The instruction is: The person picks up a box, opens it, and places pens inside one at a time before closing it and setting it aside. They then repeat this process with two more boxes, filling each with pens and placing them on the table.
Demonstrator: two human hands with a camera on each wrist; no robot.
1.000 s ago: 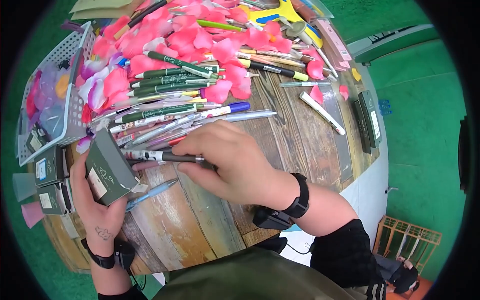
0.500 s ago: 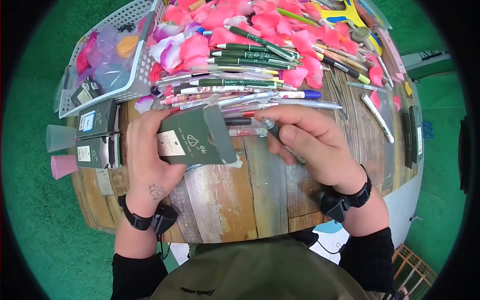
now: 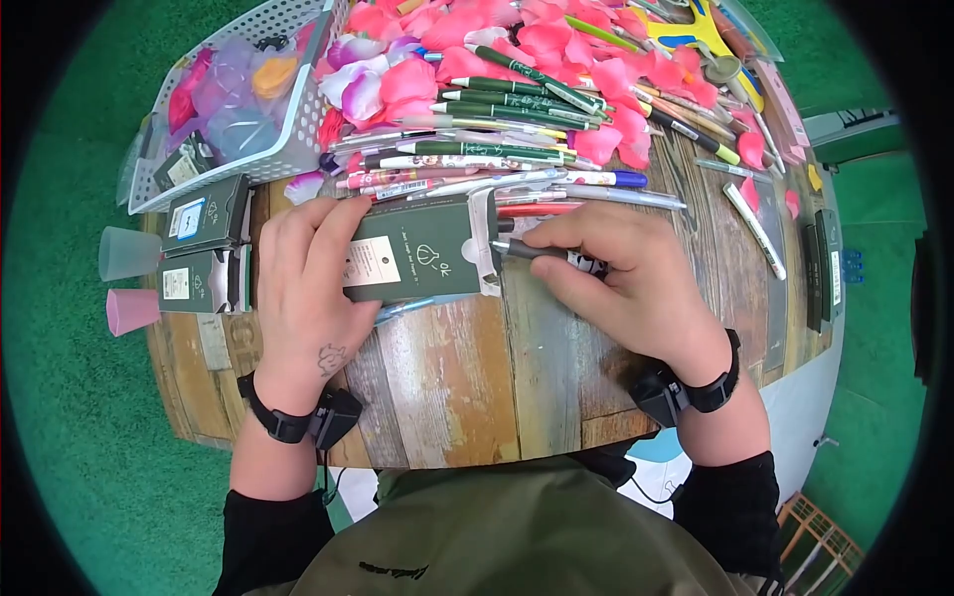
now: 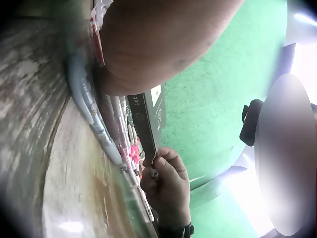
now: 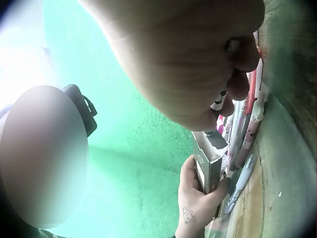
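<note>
Holding a dark green box point(image 3: 432, 248) with the left hand point(image 3: 303, 283) over the worktop point(image 3: 462, 397), with its mouth to the right. Pinching a dark pen point(image 3: 516, 249) with the right hand point(image 3: 636, 288), in a narrow grip, with one end at this mouth. Can also see a blue pen point(image 5: 242, 178) near the box and, farther, many pens point(image 3: 497, 148) and pink petals point(image 3: 547, 45).

The counter point(image 3: 457, 397) has worn, multicoloured wooden planks. A light-blue pen point(image 3: 409, 306) lies near the left hand point(image 3: 308, 283), two dark boxes point(image 3: 202, 280) left of it. Beyond both hands lie pens point(image 3: 604, 179) and pink petals point(image 3: 407, 94); right of the right hand point(image 3: 636, 283), a white marker point(image 3: 752, 230).
</note>
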